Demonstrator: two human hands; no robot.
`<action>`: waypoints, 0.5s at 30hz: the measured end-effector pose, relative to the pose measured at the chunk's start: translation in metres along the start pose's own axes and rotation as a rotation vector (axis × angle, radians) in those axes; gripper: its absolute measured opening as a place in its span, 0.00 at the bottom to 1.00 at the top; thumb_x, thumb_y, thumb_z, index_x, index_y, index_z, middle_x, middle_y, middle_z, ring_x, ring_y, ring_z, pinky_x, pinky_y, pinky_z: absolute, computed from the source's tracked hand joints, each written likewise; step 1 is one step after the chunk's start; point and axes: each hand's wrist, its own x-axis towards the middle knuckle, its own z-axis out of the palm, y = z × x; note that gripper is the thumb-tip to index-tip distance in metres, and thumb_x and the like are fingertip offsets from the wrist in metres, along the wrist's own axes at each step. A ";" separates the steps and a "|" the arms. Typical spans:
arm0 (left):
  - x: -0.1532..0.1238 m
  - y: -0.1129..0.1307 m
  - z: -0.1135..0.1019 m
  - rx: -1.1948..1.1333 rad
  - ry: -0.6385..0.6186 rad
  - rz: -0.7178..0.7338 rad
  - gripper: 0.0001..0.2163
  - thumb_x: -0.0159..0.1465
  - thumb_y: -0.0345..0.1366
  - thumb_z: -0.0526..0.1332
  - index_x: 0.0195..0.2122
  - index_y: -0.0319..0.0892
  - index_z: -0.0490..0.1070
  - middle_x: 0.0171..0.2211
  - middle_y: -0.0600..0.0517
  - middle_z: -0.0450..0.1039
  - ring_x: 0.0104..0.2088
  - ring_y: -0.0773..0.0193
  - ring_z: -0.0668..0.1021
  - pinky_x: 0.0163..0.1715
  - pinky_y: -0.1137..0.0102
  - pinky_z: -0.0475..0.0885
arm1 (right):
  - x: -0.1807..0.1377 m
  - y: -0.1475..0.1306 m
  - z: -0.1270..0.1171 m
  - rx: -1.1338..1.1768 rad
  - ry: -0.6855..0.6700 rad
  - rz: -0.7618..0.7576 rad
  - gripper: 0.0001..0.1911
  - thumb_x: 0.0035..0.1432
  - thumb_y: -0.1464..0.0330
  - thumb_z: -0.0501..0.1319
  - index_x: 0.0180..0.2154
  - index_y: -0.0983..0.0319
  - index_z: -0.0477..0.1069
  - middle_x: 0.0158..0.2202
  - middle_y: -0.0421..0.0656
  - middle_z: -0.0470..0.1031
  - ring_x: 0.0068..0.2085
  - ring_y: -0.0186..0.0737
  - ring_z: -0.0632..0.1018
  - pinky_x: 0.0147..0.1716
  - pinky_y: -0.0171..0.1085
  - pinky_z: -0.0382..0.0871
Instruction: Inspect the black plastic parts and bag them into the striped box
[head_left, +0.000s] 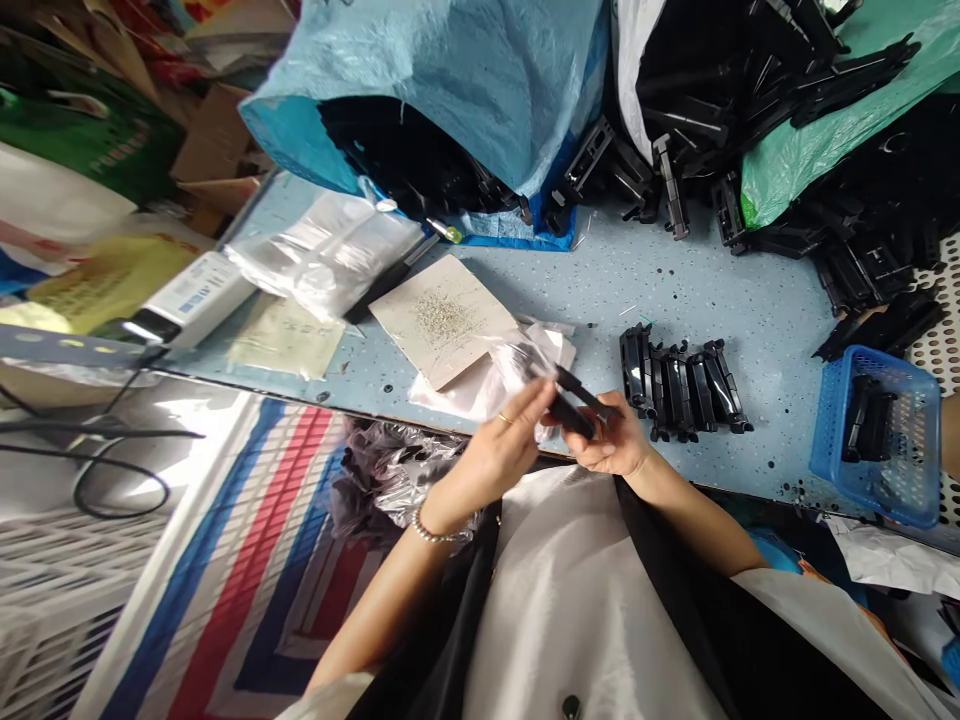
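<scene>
Just above the table's front edge, both my hands meet around black plastic parts [576, 402], long and narrow. My right hand [619, 440] is closed on their right end. The fingers of my left hand [517, 430], with a ring and a beaded bracelet at the wrist, press at the other end. Clear plastic film [517, 355] lies right behind my left fingertips; whether they also pinch it is hard to tell. To the right of my hands, several similar black plastic parts [679, 390] lie side by side in a row.
A square board [480, 305] with small grains lies left of centre. Behind it stand a blue woven sack [450, 80] and heaps of black parts [847, 250]. A blue basket [832, 430] sits at right, a white box [199, 295] and bagged plastic [322, 245] at left.
</scene>
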 end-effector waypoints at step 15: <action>-0.099 -0.008 -0.119 -0.040 -0.229 -0.609 0.16 0.64 0.47 0.62 0.54 0.66 0.76 0.49 0.61 0.83 0.44 0.51 0.85 0.40 0.58 0.85 | -0.040 -0.054 0.000 -1.614 0.195 -0.408 0.24 0.71 0.78 0.49 0.62 0.58 0.70 0.59 0.46 0.76 0.61 0.43 0.76 0.62 0.49 0.70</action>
